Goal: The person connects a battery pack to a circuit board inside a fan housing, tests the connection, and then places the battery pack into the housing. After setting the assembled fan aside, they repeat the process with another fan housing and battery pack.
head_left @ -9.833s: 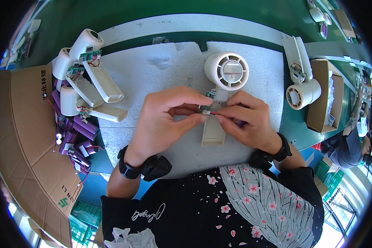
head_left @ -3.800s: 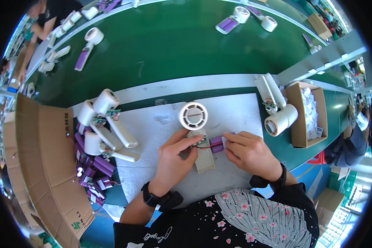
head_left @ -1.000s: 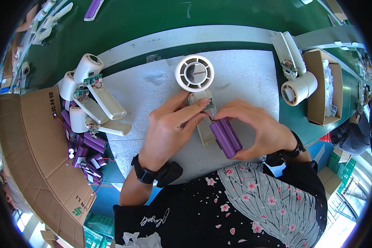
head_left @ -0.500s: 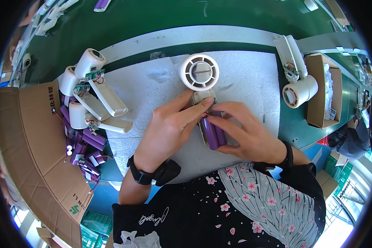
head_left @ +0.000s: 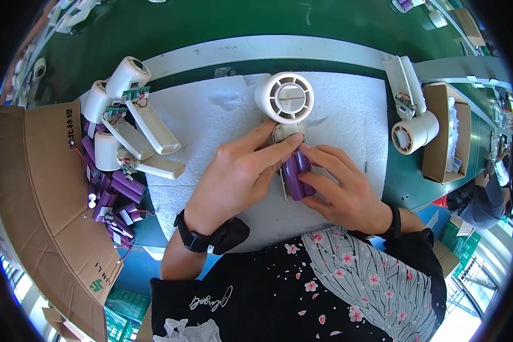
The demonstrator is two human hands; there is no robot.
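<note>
On the foam sheet lies a white handheld fan-like device [head_left: 284,98], its slotted round head away from me and its open handle toward me. A purple battery pack [head_left: 294,178] of two side-by-side cells lies along this handle. My left hand [head_left: 233,171] is closed at the handle's upper part, thumb and index finger at the pack's far end. From the other side my right hand [head_left: 347,185] grips the pack, index fingertip at its far end and other fingers along its side. My fingers hide part of the handle and any wires there.
Several opened white devices [head_left: 128,78] lie at left, circuit boards exposed. Below them purple battery packs [head_left: 127,186] with wires are heaped beside a cardboard box [head_left: 45,188]. At right, another opened device [head_left: 415,133] lies by a small carton [head_left: 433,131]. Foam sheet [head_left: 211,102] covers the green bench.
My right index finger has straightened and moved to the far end of the pack. A red wire seen between my fingertips is now hidden. The whole view has shifted slightly.
</note>
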